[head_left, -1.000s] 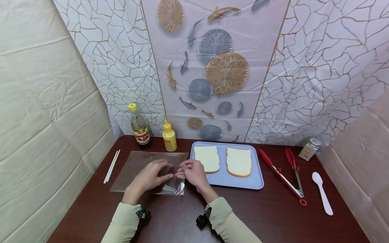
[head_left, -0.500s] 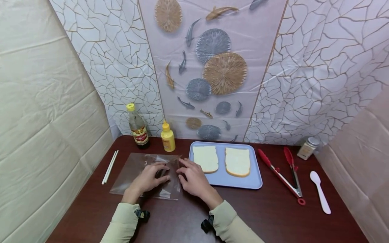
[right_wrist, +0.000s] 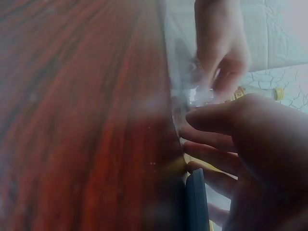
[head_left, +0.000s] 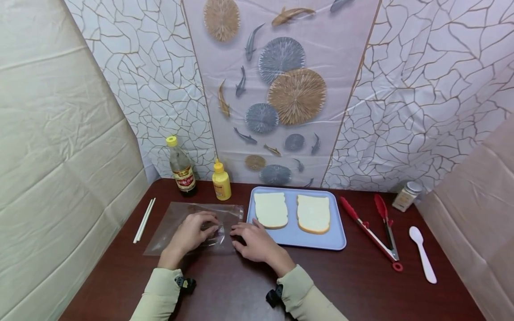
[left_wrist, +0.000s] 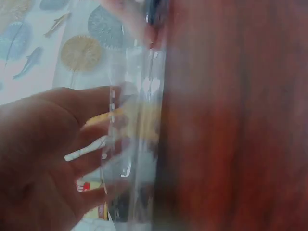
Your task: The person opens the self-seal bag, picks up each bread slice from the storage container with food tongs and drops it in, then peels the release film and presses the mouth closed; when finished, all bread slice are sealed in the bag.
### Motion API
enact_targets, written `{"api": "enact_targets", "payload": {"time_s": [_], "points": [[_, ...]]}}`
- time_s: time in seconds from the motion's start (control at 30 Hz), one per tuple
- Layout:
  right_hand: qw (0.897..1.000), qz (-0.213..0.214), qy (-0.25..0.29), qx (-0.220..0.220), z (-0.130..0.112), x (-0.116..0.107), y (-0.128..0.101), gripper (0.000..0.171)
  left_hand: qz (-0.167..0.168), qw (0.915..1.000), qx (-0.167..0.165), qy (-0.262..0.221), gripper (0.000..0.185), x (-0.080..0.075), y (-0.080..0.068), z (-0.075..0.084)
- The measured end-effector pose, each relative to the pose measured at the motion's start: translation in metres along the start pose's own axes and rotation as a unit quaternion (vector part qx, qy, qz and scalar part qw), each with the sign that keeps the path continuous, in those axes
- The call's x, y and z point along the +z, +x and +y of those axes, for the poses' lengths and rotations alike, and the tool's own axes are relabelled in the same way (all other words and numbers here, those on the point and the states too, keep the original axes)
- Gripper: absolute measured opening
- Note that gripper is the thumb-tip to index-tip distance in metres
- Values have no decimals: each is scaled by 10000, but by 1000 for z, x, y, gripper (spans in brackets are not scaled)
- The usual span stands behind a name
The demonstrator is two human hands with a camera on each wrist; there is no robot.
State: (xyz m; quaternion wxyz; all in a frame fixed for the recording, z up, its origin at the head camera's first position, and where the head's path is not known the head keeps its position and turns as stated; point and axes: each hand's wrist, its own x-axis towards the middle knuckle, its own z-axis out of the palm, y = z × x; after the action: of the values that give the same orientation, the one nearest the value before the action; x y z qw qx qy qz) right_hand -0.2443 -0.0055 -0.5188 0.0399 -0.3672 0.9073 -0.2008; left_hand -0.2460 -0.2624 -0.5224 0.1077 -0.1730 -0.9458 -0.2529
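Observation:
A clear plastic bag (head_left: 168, 232) lies flat on the left half of the table, wrinkled near its middle. Over that wrinkled part is my left hand (head_left: 185, 234), fingers bent slightly and spread, thumb apart from them. Through the clear film (left_wrist: 139, 120) its fingertips show in the left wrist view. My right hand (head_left: 259, 243) rests at the bag's right edge with fingers extended and thumb apart, fingertips low by the table. Just beyond it is a blue tray (head_left: 295, 236) bearing two bread slices (head_left: 272, 210), its rim (right_wrist: 196, 199) near the fingers in the right wrist view.
White chopsticks (head_left: 144, 220) lie left of the bag. Behind it stand a sauce bottle (head_left: 184, 174) and a yellow squeeze bottle (head_left: 221, 183). Right of the tray are red-handled tongs (head_left: 375, 240), a white spoon (head_left: 423, 254) and a small jar (head_left: 407, 196).
My right hand has let go of the bag's right edge and lowered its spread fingers there. The left hand has shifted slightly left. The bag's right side, raised earlier, lies flatter.

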Motion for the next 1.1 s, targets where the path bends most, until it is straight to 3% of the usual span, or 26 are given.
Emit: {"api": "enact_targets", "payload": {"time_s": [0.17,0.27,0.43,0.6,0.73,0.9,1.1], "points": [[10000,67,26,0,1,-2,-1,31,670,9968,74,-442,9,-17,3,2],[9999,37,41,87,2,-4,-2,33,910,9935,3,-686,11,-25,4,4],[9999,-63,9,156,4,-6,-3,41,719,9942,-139,-789,14,-29,5,4],[9996,145,235,-112,9,-8,-3,44,547,9951,-186,-804,12,-24,8,5],[9944,574,795,-402,17,-13,-9,45,580,9949,-193,-798,10,-19,8,6],[9837,1208,1289,-339,38,-26,-37,38,548,9952,-242,-772,10,-15,6,2],[9702,2188,1031,166,89,-48,-94,33,567,9954,-290,-709,8,-13,1,-3]]}}
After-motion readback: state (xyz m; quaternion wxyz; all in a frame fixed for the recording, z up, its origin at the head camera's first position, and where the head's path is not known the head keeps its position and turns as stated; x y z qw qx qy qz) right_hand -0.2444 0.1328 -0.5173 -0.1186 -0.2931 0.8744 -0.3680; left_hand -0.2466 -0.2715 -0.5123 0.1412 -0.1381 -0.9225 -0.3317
